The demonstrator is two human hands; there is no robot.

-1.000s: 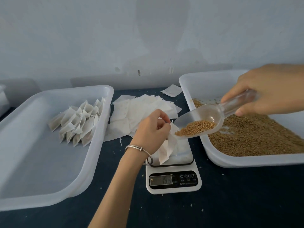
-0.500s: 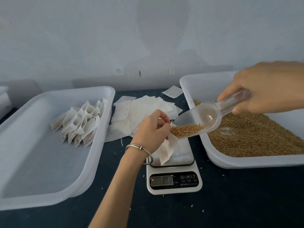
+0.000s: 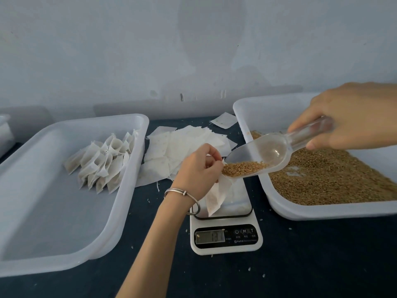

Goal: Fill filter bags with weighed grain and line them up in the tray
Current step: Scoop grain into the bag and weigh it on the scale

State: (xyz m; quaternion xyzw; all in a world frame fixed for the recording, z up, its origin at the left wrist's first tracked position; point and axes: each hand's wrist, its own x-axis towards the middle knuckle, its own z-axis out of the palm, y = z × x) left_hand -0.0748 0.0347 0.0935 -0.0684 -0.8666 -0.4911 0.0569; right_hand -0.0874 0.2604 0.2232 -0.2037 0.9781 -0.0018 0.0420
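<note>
My left hand [image 3: 198,168] pinches the top of a white filter bag [image 3: 217,195], whose lower end rests on the white digital scale [image 3: 227,239]. My right hand [image 3: 352,117] grips the handle of a clear plastic scoop [image 3: 272,151]. The scoop is tilted down to the left, and its lip with brown grain [image 3: 245,168] touches the bag's mouth. Several filled bags [image 3: 103,162] stand in rows in the left white tray [image 3: 64,261]. The right white tray [image 3: 322,211] holds loose grain [image 3: 335,179].
A heap of flat empty filter bags [image 3: 184,149] lies on the dark table between the two trays, behind my left hand. A single bag [image 3: 223,120] lies near the wall. Stray grains dot the table [image 3: 300,265] around the scale. A wall closes the far side.
The scoop has moved left and tipped down until its lip meets the bag's mouth, and the grain has slid to the lip. My left hand still holds the bag over the scale.
</note>
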